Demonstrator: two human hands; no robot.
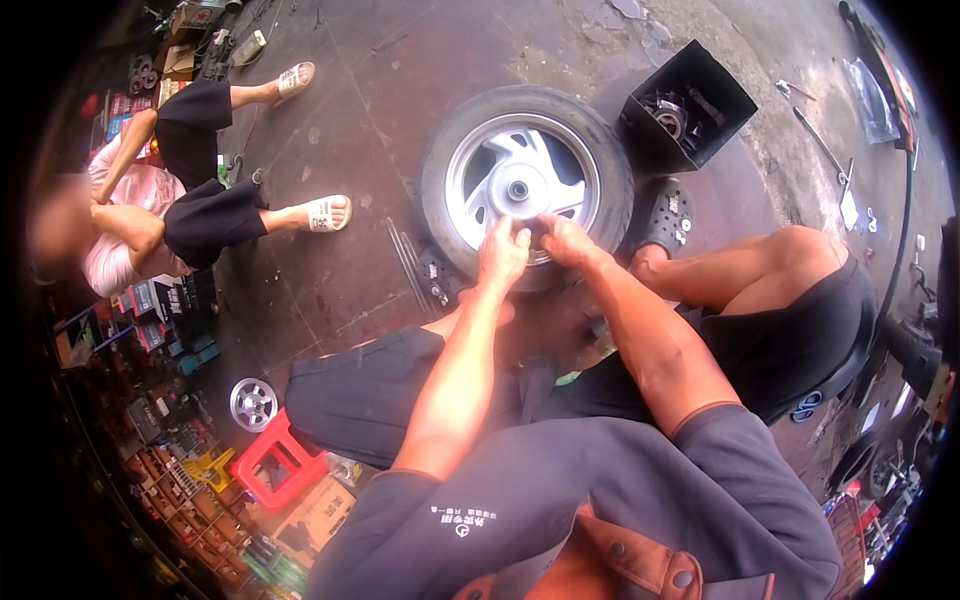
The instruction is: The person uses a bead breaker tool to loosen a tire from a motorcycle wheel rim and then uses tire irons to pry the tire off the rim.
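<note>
A wheel with a silver spoked rim (497,188) and a black tyre (606,150) lies flat on the floor between my feet. At its middle the round hub (518,189) shows a dark metal ring around its bore. My left hand (504,252) is over the near part of the rim, its fingers drawn together just below the hub. Close beside it on the right, my right hand (570,243) is also closed, thumb and fingers pinched. Anything between the fingers of either hand is too small or hidden to make out.
A black bin (731,118) of metal parts stands beyond the wheel to the right. Long tools (822,143) lie farther right. At the left sits another person (140,205), feet toward the wheel. A red stool (283,462) and small silver wheel (253,403) are lower left.
</note>
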